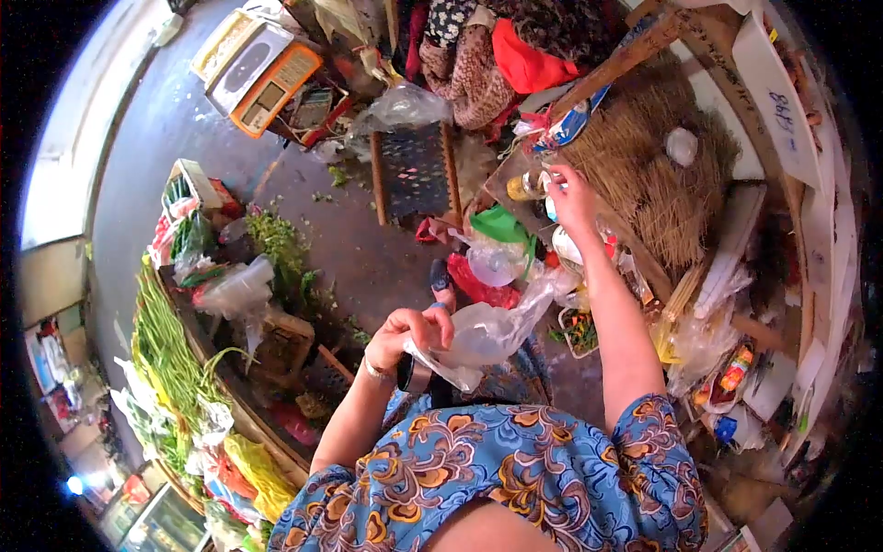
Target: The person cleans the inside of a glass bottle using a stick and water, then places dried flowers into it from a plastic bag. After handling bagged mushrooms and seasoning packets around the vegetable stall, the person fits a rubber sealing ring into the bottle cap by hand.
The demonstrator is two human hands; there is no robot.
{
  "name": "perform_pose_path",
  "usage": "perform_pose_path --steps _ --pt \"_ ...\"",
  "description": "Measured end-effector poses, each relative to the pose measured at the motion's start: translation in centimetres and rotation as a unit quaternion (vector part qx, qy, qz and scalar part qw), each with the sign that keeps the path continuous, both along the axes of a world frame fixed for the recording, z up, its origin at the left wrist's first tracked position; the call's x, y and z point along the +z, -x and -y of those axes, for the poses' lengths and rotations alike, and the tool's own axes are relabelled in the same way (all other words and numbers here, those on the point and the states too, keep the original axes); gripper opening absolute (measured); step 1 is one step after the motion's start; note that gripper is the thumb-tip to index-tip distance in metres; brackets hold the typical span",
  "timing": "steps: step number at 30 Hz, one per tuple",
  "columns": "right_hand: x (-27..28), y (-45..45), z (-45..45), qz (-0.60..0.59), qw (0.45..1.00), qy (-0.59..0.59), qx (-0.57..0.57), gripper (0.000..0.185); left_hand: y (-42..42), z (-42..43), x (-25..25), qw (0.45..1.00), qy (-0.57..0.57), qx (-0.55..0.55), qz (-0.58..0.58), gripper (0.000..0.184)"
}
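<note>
My left hand [411, 333] is closed on the edge of a clear plastic bag [492, 329], in front of my body. The bag hangs open and trails toward the right. My right hand [574, 202] reaches forward, its fingertips drawn together beside a jar with yellow contents [524, 187]. Something small and white shows at those fingertips, too small to make out. Below the jar lie a green bag [502, 226] and a red plastic bag [483, 283]. A small basket with red and green peppers [579, 331] stands below my right forearm.
Long green beans [166, 340] and bagged vegetables lie on the stall at left. A dark slatted rack [414, 170] stands ahead, near an orange-and-white box [262, 74]. Bundled dry straw [662, 166] and a wooden post [625, 55] are at right. Leafy greens [279, 244] lie near the floor.
</note>
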State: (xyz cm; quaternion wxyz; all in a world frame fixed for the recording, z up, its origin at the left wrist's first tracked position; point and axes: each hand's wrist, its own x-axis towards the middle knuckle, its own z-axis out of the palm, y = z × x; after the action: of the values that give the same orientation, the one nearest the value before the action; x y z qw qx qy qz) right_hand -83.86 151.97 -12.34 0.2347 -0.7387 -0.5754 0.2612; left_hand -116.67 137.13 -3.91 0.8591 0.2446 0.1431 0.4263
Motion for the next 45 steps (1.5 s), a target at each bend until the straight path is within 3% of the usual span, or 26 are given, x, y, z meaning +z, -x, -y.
perform_pose_path --steps 6,8,10,15,18,22,23,26,28,30,32,34,36,38,39,40,42,45 --pt "-0.4 -0.4 1.2 -0.072 0.996 -0.005 -0.042 0.02 0.2 -0.4 -0.2 1.0 0.012 -0.016 -0.009 0.02" --pt "-0.3 -0.3 1.6 -0.097 0.991 -0.086 -0.021 0.021 0.1 -0.5 -0.3 1.0 -0.002 -0.003 -0.014 0.019" --pt "0.6 -0.1 2.3 -0.117 0.99 -0.076 -0.02 0.024 0.1 -0.8 -0.1 1.0 0.01 -0.013 -0.009 0.018" --pt "1.6 1.0 2.4 0.099 0.99 0.002 0.1 0.03 -0.2 -1.1 0.0 0.998 0.027 -0.021 -0.054 0.022" --pt "-0.3 0.8 1.9 0.131 0.983 0.025 0.13 0.028 -0.6 -1.4 -1.0 0.996 0.046 -0.033 -0.073 0.022" --pt "-1.1 0.2 0.9 0.14 0.978 0.037 0.152 0.023 -1.0 -2.0 -1.0 0.987 0.115 -0.026 -0.108 0.045" --pt "0.2 0.3 1.3 0.084 0.986 0.023 0.141 0.02 -0.9 -2.3 -1.2 0.983 0.131 -0.046 -0.116 0.059" --pt "5.3 0.5 3.3 0.001 0.99 -0.012 0.139 0.017 -1.8 -2.8 -2.2 0.979 0.18 -0.041 -0.081 0.065" --pt "8.5 0.2 4.9 -0.121 0.988 0.019 0.09 0.014 -2.6 -2.9 -3.6 0.98 0.186 -0.041 -0.051 0.062" --pt "11.9 -0.5 6.5 -0.182 0.979 0.036 0.082 0.012 -4.0 -3.6 -4.6 0.97 0.153 -0.014 -0.189 0.054" --pt "14.4 -0.8 8.0 -0.244 0.966 0.047 0.066 0.011 -4.9 -3.8 -6.2 0.969 0.114 -0.004 -0.217 0.062" --pt "16.3 -1.1 9.7 -0.373 0.925 0.063 0.016 0.01 -5.9 -4.5 -4.0 0.981 0.149 -0.032 -0.121 0.069" --pt "17.0 -1.3 10.7 -0.372 0.926 0.058 0.02 0.01 -6.9 -5.2 -1.9 0.985 0.137 -0.027 -0.098 0.073" --pt "16.6 -2.0 12.1 -0.448 0.892 0.044 0.049 0.008 -7.5 -5.1 -1.1 0.996 0.055 -0.042 -0.055 0.073" --pt "16.1 -2.6 12.9 -0.451 0.891 0.038 0.046 0.008 -7.7 -4.7 -0.9 0.992 0.096 -0.053 -0.058 0.072" --pt "15.7 -3.2 13.7 -0.454 0.889 0.017 0.06 0.012 -8.4 -4.2 -0.5 0.992 0.091 -0.057 -0.062 0.072" --pt "15.5 -4.2 15.0 -0.461 0.884 -0.016 0.069 0.017 -9.6 -3.3 1.2 0.984 -0.029 -0.016 -0.173 0.073" --pt "14.6 -5.7 17.3 -0.584 0.807 -0.045 -0.078 0.049 -12.0 -1.6 3.7 0.978 -0.039 -0.01 -0.205 0.07"
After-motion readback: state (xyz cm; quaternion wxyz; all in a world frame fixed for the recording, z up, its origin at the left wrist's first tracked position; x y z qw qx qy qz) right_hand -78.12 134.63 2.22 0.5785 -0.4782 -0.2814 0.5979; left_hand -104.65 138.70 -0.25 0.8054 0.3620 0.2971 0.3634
